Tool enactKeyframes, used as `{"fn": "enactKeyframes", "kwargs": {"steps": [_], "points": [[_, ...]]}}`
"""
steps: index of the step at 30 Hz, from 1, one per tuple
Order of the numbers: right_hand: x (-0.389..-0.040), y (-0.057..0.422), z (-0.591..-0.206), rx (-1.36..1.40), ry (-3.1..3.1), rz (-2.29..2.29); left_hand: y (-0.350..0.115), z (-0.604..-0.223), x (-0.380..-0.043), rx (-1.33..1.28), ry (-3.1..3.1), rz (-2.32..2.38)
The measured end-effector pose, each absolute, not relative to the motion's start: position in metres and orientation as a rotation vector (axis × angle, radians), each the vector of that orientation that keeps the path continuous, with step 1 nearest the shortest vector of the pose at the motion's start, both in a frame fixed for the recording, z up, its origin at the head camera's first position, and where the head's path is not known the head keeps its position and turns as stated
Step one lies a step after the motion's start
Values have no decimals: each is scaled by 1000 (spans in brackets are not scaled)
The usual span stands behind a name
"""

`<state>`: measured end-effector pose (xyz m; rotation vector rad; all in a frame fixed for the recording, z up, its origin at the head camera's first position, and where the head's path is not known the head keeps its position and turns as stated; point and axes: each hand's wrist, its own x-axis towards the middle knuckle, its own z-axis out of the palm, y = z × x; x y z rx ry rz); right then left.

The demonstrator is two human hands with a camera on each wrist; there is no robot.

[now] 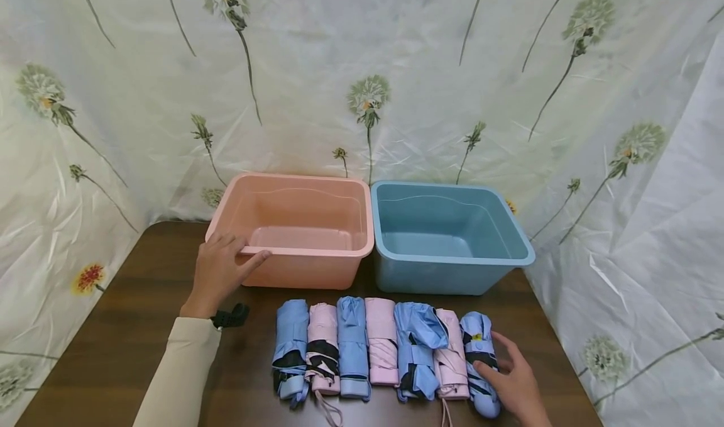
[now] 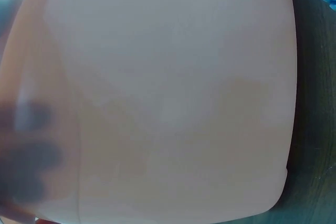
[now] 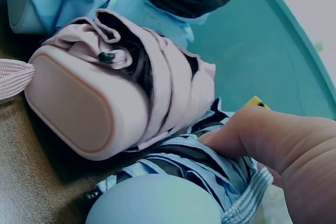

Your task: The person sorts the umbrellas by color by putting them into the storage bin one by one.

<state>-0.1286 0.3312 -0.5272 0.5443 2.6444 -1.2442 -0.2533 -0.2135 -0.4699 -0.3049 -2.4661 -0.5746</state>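
My left hand (image 1: 220, 270) grips the front left corner of the pink plastic bin (image 1: 305, 273), fingers over the rim and thumb along its front edge. In the left wrist view, dark finger shapes show through the bin wall (image 2: 173, 103). At the right end of a row of folded umbrellas, my right hand (image 1: 511, 380) holds a blue folding umbrella (image 1: 475, 323) lying on the table. The right wrist view has the thumb (image 3: 252, 129) pressed on its pleated cloth, above a rounded pale blue end (image 3: 155, 203). A pink umbrella (image 1: 450, 358) lies just left of it.
A blue bin (image 1: 452, 277) stands right of the pink one, both behind the row. More blue and pink umbrellas, such as a pink one (image 1: 381, 332) and a loosely wrapped blue one (image 1: 415, 326), lie side by side on the brown table (image 1: 130, 326). Flowered cloth (image 1: 305, 112) hangs behind.
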Motion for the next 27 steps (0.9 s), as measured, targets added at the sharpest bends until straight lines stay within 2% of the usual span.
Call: {"fn": "enactKeyframes", "kwargs": {"steps": [17,27], "points": [[-120,344,-507,627,2584,-1433,-213,-471,-250,-300,-2450,-558],[-115,335,-486,714,2410,-1708,-212,-468,-251,-322,-2425,-556]]}}
